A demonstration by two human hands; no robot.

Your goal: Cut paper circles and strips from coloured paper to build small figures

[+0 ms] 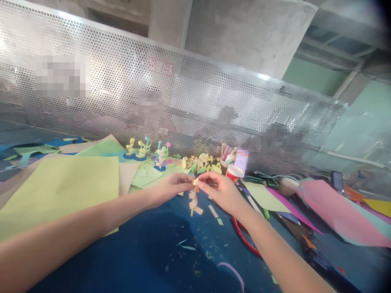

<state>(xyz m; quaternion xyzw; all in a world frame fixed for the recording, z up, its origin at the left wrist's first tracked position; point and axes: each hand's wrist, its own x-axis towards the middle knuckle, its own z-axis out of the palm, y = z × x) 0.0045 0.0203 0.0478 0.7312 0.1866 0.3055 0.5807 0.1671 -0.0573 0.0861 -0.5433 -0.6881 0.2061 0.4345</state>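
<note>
Fingertips of my left hand [172,185] and my right hand [221,190] meet in the middle, both closed in a pinch on a small yellow paper piece [195,182]. Right below it is a peach paper figure [193,202] with a yellow strip at its foot; whether it is joined to the pinched piece I cannot tell. Behind my hands lies a heap of yellow and green paper pieces [203,162]. Several small paper figures [141,149] stand on dark blue bases to the left of the heap.
Large yellow-green sheets [70,183] cover the blue table [146,252] at left. A red-and-white cup [235,173] and a red ring-shaped edge [244,240] are by my right arm. Pink sheets [339,207] and a phone [337,181] lie right. A perforated metal screen [189,97] stands behind.
</note>
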